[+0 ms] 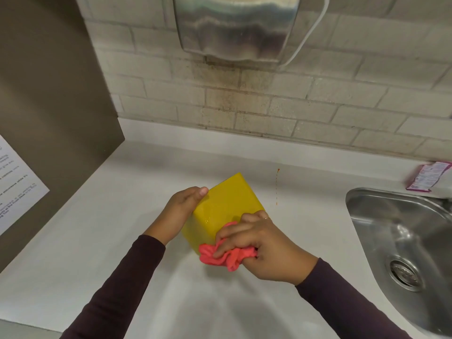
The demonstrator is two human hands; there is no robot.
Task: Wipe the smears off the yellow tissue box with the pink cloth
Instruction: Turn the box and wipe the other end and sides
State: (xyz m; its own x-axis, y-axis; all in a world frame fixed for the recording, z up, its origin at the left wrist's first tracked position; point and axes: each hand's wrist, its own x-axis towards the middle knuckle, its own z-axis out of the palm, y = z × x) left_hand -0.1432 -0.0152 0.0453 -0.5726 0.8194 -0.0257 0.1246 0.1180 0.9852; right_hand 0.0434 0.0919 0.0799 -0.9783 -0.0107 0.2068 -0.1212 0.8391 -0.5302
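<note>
At frame centre, keep your left hand (182, 207) clamped on the yellow tissue box (221, 206) while your right hand (259, 245), closed around the bunched pink cloth (223, 258), rubs its near face firmly

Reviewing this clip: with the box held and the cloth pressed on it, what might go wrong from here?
1. The left hand steadies the yellow tissue box from one side only; the right hand pushing the pink cloth might slide or tip it.
2. The bunched cloth covers little, so smears could be missed.
3. The orange drip streak on the counter lies close by and might soil the box.
</note>
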